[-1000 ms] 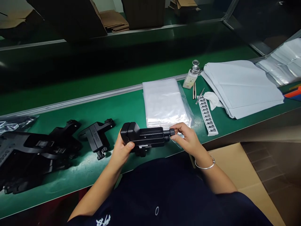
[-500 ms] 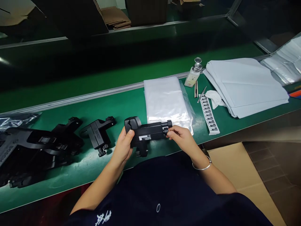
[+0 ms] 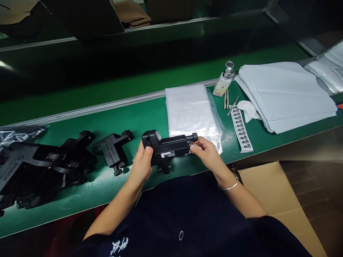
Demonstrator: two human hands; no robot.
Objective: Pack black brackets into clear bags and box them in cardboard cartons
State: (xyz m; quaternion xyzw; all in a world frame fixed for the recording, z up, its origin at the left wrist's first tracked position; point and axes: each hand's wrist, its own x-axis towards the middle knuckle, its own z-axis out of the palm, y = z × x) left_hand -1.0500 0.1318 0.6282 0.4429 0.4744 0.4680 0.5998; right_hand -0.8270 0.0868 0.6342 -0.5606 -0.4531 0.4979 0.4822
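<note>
Seen from above, a person in a dark shirt point(image 3: 166, 214) works at a green table point(image 3: 88, 192), both bare hands in front of the body. Between the hands, raised off the table near its front edge, is a black device point(image 3: 175, 145), its long body lying roughly crosswise, with a small white label on the side facing the person. The left hand point(image 3: 141, 162) grips its left end, thumb pressed on the near side, the other fingers mostly hidden behind. The right hand point(image 3: 205, 153) has thumb and forefinger closed on the device's right end, just beside a ridged knob point(image 3: 194, 136). A silver bracelet point(image 3: 227, 186) circles the right wrist.

To the left of the left hand, a second device point(image 3: 113, 151) of similar make lies on the table, knob end toward the person. Farther left is a pile point(image 3: 32, 164) of black parts, with a shiny dark bag point(image 3: 24, 134) behind it.

Just beyond the held device lie flat clear bags point(image 3: 189, 110). To their right stand a white bottle point(image 3: 222, 85) with a metal top, then a thin tool point(image 3: 226, 99), tweezers point(image 3: 233, 105) touching a strip point(image 3: 242, 132) of printed labels, a crumpled tissue point(image 3: 248, 110) and a stack of white sheets point(image 3: 289, 94). Below the table's edge, at right, is open cardboard point(image 3: 268, 185).
</note>
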